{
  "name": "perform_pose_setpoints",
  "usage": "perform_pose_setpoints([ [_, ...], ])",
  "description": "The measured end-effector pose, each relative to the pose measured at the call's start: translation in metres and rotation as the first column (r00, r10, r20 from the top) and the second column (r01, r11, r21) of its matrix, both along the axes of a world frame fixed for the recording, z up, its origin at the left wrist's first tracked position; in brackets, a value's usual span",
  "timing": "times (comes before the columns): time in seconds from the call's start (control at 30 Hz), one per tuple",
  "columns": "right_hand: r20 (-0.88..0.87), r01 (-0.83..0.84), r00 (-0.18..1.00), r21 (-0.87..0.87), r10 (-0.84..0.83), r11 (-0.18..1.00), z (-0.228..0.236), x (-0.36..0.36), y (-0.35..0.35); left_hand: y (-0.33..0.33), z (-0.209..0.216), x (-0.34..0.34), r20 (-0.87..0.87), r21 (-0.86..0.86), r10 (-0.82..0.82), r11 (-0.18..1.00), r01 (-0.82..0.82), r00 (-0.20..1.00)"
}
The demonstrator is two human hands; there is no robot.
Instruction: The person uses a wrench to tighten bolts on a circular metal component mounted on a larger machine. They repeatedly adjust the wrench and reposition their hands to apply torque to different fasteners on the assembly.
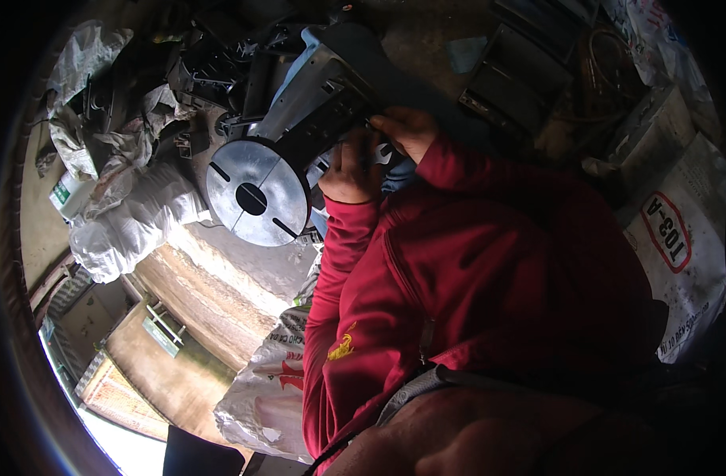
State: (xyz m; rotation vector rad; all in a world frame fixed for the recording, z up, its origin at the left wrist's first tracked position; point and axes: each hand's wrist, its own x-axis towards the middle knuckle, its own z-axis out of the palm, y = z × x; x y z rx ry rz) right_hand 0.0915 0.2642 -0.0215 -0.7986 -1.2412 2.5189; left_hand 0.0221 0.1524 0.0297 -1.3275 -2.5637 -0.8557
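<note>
A dark, long machine part (325, 125) lies across in front of me, ending at a round silver metal disc (229, 205) with a dark centre hole and two slots. Against the near end of the dark part is my left hand (351, 168), its fingers curled over it; the fingertips are in shadow. My right hand (406, 131) is just to the right, with thumb and fingers pinched together at the part's end. Whatever sits in that pinch is too dark to make out. A grey metal panel (311, 75) slants up behind the dark part.
Crumpled white plastic bags (133, 218) lie at the left, below a heap of dark parts (212, 71). Dark box-like casings (509, 79) stand at the upper right. White printed sacks rest beside me at the right (680, 246) and lower left (264, 397).
</note>
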Motion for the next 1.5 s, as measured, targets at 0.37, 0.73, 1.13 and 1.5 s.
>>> perform_pose_setpoints([
  [0.37, -0.006, 0.019, 1.0, 0.007, -0.019, 1.0, -0.003, 0.0, 0.0, 0.002, -0.006, 0.0, 0.001, 0.041, -0.052, 0.998, 0.052, 0.999],
  [0.73, -0.011, 0.032, 0.999, 0.069, -0.032, 0.997, -0.005, 0.004, 0.002, -0.009, 0.02, 0.006, 0.108, 0.146, -0.179, 0.976, 0.162, 0.978],
  [1.13, -0.03, -0.032, 0.999, -0.31, 0.024, 0.95, -0.012, -0.002, 0.01, -0.148, -0.028, -0.021, 0.715, 0.417, 0.129, 0.71, -0.568, 0.687],
  [1.5, 0.005, -0.07, 0.997, -0.324, 0.075, 0.944, -0.017, -0.007, 0.013, -0.169, -0.053, -0.058, 0.663, 0.265, 0.184, 0.849, -0.457, 0.726],
])
